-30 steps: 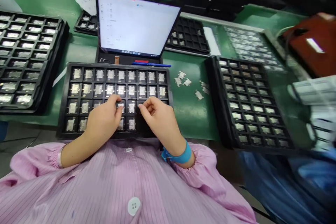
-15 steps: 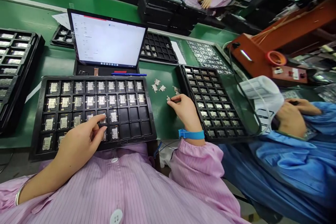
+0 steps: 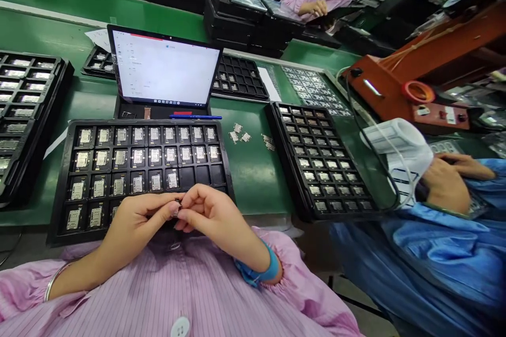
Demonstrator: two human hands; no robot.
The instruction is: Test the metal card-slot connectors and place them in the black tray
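My left hand (image 3: 136,224) and my right hand (image 3: 209,213) meet over the near edge of a black compartment tray (image 3: 63,168). Both pinch one small metal part (image 3: 176,206) between their fingertips. Most of the tray's pockets hold similar silver parts; several pockets at its right end are bare. A blue strap (image 3: 269,271) circles my right wrist. A few loose metal parts (image 3: 239,132) lie on the green table just right of the tray.
A tablet (image 3: 166,71) with a lit screen stands behind the tray, a blue pen (image 3: 195,116) at its base. More black trays lie at left (image 3: 23,110), right (image 3: 320,163) and behind. A person in blue sits at right, hand on a white label roll (image 3: 395,142).
My right hand has come back from the loose parts on the table to meet my left hand over the tray's near edge. Both now pinch one part.
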